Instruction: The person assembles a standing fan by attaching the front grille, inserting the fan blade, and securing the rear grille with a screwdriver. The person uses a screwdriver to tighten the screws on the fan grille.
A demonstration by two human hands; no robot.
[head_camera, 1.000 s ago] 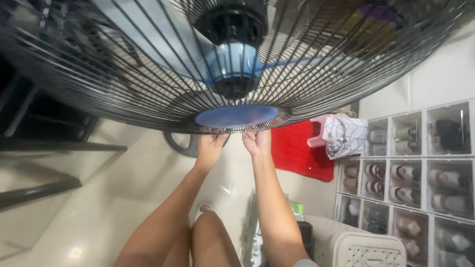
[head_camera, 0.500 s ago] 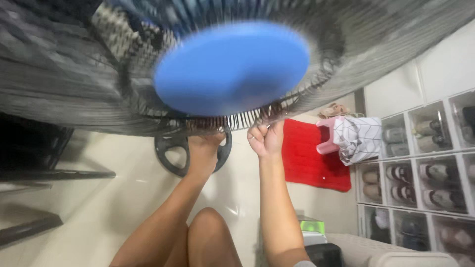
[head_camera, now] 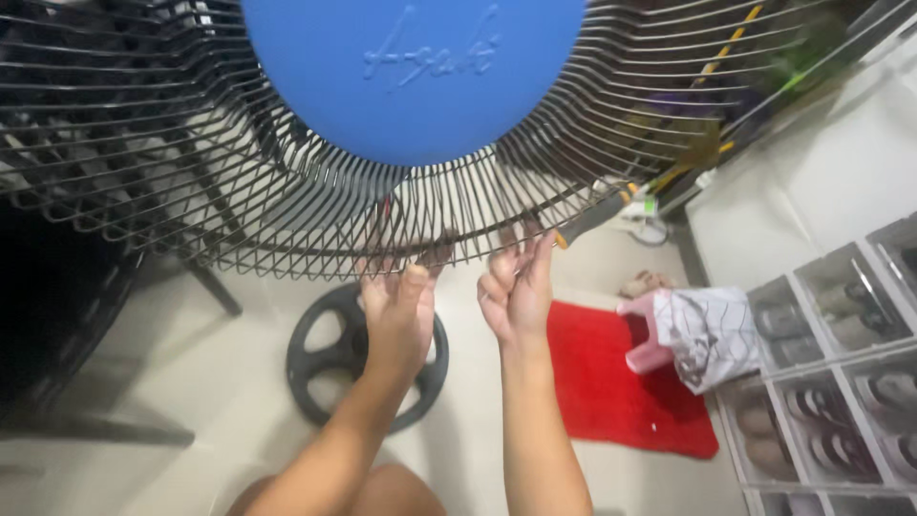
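A black wire fan grille (head_camera: 172, 162) with a round blue centre disc (head_camera: 411, 67) fills the top of the view, its face tilted towards me. My left hand (head_camera: 396, 311) reaches up to the grille's lower rim, its fingers hooked over the wires. Just to its right, my right hand (head_camera: 516, 291) pinches the same rim with its fingertips. A black and orange tool handle (head_camera: 592, 218) shows through the wires beside my right fingertips. I cannot tell whether it touches them.
A round black fan base (head_camera: 320, 363) lies on the pale floor under my hands. To the right are a red mat (head_camera: 621, 392), a pink stool (head_camera: 648, 354) with a white patterned bag (head_camera: 712, 334), and clear shoe boxes (head_camera: 831, 382). Dark furniture legs (head_camera: 57, 315) stand at left.
The grille has tipped from nearly edge-on to facing me, so the blue disc now shows full. My hands stayed on the lower rim, and the view swung down towards the floor.
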